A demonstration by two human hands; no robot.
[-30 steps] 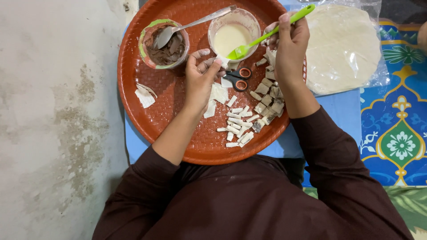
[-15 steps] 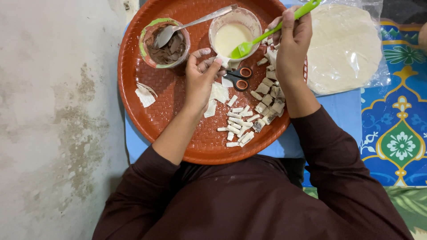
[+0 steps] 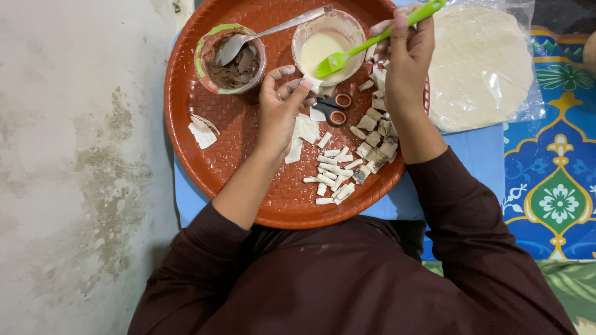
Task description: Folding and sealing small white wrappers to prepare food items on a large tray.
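Note:
My left hand rests on the round red tray and pinches a small white pastry piece between its fingertips. My right hand grips a green brush, whose tip lies over the clear bowl of pale batter and just above the pastry piece. Several rolled pastry pieces lie on the tray between my forearms. Small scissors lie under my left fingers.
A green-rimmed bowl of brown filling with a metal spoon stands at the tray's back left. A stack of round pastry sheets in plastic lies to the right on a blue cloth. A patterned mat is further right, bare concrete left.
My right hand has shifted slightly and the green brush tip has come down from the bowl's side toward the piece in my left fingers. My left hand has hardly moved.

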